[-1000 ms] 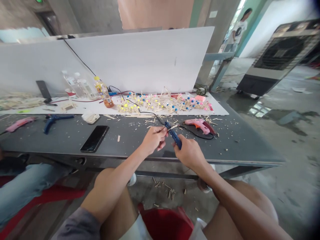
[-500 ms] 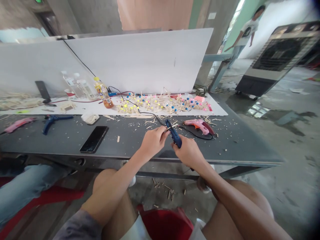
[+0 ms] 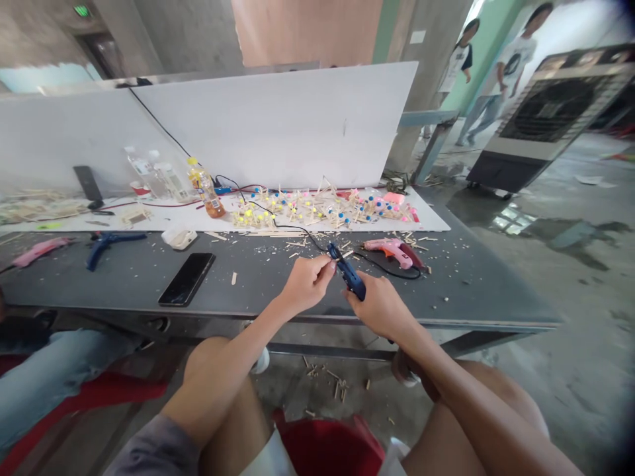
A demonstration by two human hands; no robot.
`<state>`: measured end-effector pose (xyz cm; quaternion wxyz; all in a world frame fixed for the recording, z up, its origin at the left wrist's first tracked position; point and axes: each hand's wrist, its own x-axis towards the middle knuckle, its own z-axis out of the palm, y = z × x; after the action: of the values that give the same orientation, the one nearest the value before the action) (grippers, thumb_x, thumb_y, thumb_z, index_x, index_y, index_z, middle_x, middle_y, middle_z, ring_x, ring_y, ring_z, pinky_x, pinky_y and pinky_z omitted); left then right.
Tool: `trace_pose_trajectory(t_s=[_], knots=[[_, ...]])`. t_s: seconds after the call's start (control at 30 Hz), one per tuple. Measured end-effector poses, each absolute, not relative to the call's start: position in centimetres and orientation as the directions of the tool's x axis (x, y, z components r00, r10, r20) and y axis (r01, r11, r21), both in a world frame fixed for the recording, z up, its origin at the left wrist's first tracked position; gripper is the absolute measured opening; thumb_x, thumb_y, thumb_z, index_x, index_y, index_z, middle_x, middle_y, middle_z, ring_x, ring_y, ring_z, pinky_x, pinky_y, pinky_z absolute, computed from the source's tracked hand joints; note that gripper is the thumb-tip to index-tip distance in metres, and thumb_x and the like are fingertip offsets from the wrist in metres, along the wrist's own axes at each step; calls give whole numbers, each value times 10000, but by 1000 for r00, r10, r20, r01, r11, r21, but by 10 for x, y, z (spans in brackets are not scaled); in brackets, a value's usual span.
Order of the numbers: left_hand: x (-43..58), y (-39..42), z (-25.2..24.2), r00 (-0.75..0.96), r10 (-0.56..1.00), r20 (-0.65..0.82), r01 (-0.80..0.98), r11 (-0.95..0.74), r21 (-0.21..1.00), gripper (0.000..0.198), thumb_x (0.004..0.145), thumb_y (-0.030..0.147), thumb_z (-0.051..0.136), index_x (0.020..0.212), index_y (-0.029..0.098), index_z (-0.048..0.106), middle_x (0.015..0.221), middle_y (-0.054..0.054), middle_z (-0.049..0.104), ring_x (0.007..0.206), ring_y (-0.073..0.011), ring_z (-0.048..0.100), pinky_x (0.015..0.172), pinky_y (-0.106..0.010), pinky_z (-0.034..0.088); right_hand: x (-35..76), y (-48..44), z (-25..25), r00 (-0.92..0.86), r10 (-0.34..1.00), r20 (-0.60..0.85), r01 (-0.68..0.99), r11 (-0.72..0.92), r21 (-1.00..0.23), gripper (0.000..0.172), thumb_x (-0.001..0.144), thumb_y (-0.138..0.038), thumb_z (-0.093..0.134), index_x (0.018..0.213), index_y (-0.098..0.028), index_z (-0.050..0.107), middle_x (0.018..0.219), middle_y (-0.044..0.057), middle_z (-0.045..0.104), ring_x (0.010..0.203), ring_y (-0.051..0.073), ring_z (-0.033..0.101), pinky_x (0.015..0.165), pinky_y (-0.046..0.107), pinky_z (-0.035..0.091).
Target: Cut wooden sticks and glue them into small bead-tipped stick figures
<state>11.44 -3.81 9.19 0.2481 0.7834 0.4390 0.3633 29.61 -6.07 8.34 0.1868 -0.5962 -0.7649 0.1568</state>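
Note:
My right hand (image 3: 384, 301) is wrapped round the handles of a dark blue hand cutter (image 3: 350, 276), held just above the front half of the table. Its head points up and to the left. My left hand (image 3: 308, 281) is closed in a pinch right beside the cutter's head, on a small wooden stick (image 3: 337, 260). Only a short bit of the stick shows; fingers and tool hide the rest. Behind the cutter, a pink glue gun (image 3: 391, 251) lies on the table with its black cord.
Small wooden frames with blue, yellow and pink balls (image 3: 317, 208) crowd a white board. A bottle (image 3: 206, 188), a phone (image 3: 187, 279), another blue tool (image 3: 106, 246) and a second pink glue gun (image 3: 42, 251) are leftward. Wood scraps litter table and floor. Two people walk behind, right.
The cutter and both hands have shifted slightly downward, and less of the stick shows between fingers and cutter. In the background one person has moved and a second has come into view.

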Motion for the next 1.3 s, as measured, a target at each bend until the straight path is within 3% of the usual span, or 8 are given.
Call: trace_pose_trajectory(t_s=[0.23,0.43,0.53,0.63,0.8,1.03,1.17,1.3], knots=[[118,-44,97,363,915,175,239,-273,932,361,965,466,436,739,191,498,442,60,460,382,-98,513,401,-187,378,293,-57,79,-190,975,118,835,223,-503,107,833,-301,606,801,-199,600,660,40,665,610,184,591,565,269,307],[108,-27,88,361,925,116,195,-197,961,348,951,486,450,852,180,585,579,19,548,480,-110,561,436,-192,419,303,-39,74,2,1000,-24,634,-20,-773,169,840,-356,595,808,-190,602,619,33,663,522,182,627,533,262,448],[98,-17,82,305,944,123,398,-244,884,336,976,442,408,988,186,627,648,-10,629,508,-127,585,497,-214,441,313,-29,70,74,990,-122,392,-142,-909,233,829,-417,597,779,-189,590,631,48,669,537,198,649,505,276,499],[90,-7,75,284,936,208,681,-350,644,271,961,324,453,1010,190,684,702,-41,680,591,-159,615,617,-254,467,321,-24,70,119,984,-132,227,-156,-961,238,799,-424,627,792,-191,580,665,42,667,540,193,645,488,280,519],[95,6,52,385,904,185,821,-427,379,212,895,250,556,905,198,761,881,-86,687,774,-195,642,723,-287,489,325,-23,72,157,982,-101,236,-137,-962,225,781,-400,646,771,-185,583,684,34,652,525,184,643,460,270,517],[106,17,43,430,887,171,808,-462,366,155,856,194,612,879,177,764,911,-96,695,849,-219,648,777,-314,499,336,-18,71,178,979,-99,337,-155,-929,201,798,-370,634,735,-184,597,669,57,677,529,190,655,468,266,515],[75,36,63,243,919,310,809,-368,459,184,860,168,576,869,176,760,887,-75,734,784,-188,648,770,-294,484,351,-18,74,245,969,22,424,-87,-901,190,793,-358,644,806,-169,629,701,61,702,530,182,667,507,261,523],[45,50,69,118,954,275,845,-242,478,192,839,168,577,897,170,760,881,-71,753,809,-197,666,780,-290,484,362,-19,78,285,957,48,481,-100,-871,208,794,-362,645,780,-155,651,681,71,708,533,179,673,546,261,531]])
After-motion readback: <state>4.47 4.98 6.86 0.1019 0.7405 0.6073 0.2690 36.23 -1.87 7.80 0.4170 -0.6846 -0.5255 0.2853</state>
